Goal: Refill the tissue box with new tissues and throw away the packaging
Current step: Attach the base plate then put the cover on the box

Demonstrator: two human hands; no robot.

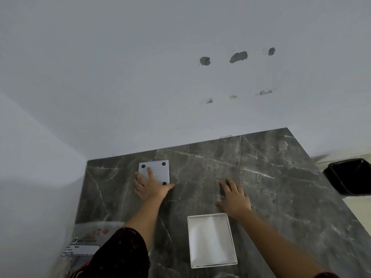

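Observation:
A white open tissue box [212, 240] lies near the front of the dark marble table [271, 187], with white tissue showing inside it. Its flat white lid [158, 169], marked with black dots at the corners, rests farther back on the left. My left hand [149, 186] lies flat with spread fingers on the lid's near edge. My right hand [234, 196] lies flat on the bare table, just behind the box's right corner, holding nothing. A clear printed tissue package [86, 243] sits at the table's front left corner, partly hidden by my left sleeve.
A black waste bin [349, 177] stands on the floor beyond the table's right edge. White walls close off the back and the left side; the back wall has several chipped patches.

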